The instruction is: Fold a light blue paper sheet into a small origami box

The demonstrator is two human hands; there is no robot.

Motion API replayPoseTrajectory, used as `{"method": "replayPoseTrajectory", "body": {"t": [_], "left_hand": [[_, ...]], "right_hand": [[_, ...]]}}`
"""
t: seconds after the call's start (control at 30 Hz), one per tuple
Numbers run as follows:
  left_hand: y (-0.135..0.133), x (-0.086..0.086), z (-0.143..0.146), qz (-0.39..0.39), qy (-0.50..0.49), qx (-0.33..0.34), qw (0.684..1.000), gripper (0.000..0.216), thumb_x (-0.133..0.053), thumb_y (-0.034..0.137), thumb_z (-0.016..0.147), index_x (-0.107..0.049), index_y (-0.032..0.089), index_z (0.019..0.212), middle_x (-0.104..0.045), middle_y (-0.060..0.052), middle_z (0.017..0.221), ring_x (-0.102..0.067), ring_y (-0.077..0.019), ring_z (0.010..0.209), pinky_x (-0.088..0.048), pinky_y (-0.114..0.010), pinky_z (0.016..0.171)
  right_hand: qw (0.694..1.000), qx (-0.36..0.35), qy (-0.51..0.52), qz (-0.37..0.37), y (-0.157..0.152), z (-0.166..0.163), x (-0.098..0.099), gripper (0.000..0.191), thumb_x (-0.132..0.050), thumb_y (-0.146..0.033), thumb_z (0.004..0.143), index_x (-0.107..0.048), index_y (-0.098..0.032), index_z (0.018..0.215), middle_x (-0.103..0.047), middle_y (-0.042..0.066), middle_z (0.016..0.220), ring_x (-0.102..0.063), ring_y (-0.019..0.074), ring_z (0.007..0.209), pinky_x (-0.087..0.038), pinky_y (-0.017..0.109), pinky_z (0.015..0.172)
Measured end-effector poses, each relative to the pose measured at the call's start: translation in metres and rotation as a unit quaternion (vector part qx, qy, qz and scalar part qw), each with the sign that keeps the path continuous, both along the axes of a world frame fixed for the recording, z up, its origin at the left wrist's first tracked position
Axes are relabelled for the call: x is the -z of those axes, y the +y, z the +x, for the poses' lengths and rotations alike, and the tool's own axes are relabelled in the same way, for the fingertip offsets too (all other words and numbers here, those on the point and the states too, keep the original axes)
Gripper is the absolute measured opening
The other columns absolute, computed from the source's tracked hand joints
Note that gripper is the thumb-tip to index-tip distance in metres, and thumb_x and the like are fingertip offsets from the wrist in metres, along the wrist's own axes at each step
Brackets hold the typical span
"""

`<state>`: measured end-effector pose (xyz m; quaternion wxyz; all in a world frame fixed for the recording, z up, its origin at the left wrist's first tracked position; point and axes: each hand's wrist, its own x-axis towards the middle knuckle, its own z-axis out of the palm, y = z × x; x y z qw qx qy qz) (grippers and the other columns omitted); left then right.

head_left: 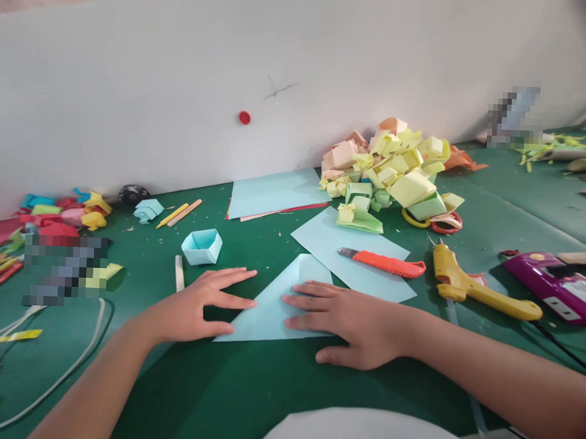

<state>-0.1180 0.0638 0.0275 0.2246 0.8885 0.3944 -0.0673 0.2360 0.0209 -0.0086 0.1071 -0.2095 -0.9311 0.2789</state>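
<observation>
A light blue sheet of paper, partly folded, lies flat on the green table in front of me. My left hand has its fingers spread, the fingertips touching the paper's left edge. Flat over the right part of the sheet rests my right hand, fingers stretched out and hiding some of the paper. A small folded blue paper box stands just beyond my left hand. Farther right, an orange utility knife lies on another blue sheet.
A heap of folded yellow, green and peach paper pieces sits against the white wall. On the right are a yellow glue gun and a purple power strip. Colourful paper pieces and a white cable lie left.
</observation>
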Motion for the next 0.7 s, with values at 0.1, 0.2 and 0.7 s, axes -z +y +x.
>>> {"method": "replayPoseTrajectory", "body": {"t": [0.1, 0.2, 0.7], "left_hand": [[0.0, -0.003, -0.001, -0.011, 0.005, 0.002, 1.0, 0.049, -0.071, 0.044, 0.091, -0.059, 0.053, 0.137, -0.025, 0.01, 0.167, -0.026, -0.0387, 0.153, -0.039, -0.056, 0.116], [-0.001, -0.006, -0.002, -0.017, 0.018, 0.002, 1.0, 0.051, -0.072, 0.047, 0.09, -0.057, 0.054, 0.139, -0.025, 0.01, 0.167, -0.024, -0.0392, 0.153, -0.04, -0.057, 0.115], [-0.001, -0.012, -0.005, -0.038, 0.046, 0.0, 0.998, 0.053, -0.069, 0.042, 0.092, -0.053, 0.056, 0.14, -0.021, 0.012, 0.167, -0.02, -0.0399, 0.154, -0.043, -0.058, 0.112]], "right_hand": [[1.0, 0.001, 0.003, -0.002, 0.0, 0.0, 0.001, 0.063, -0.06, -0.047, 0.097, -0.047, -0.022, 0.153, -0.035, 0.012, 0.164, -0.02, 0.0332, 0.155, -0.019, 0.054, 0.125], [1.0, 0.0, -0.006, -0.004, 0.001, 0.001, 0.002, 0.063, -0.06, -0.048, 0.097, -0.048, -0.022, 0.153, -0.035, 0.011, 0.164, -0.02, 0.0333, 0.155, -0.02, 0.054, 0.125], [1.0, -0.001, 0.006, -0.012, 0.002, 0.001, 0.002, 0.063, -0.06, -0.048, 0.097, -0.047, -0.024, 0.153, -0.035, 0.011, 0.165, -0.021, 0.0331, 0.155, -0.021, 0.054, 0.125]]}}
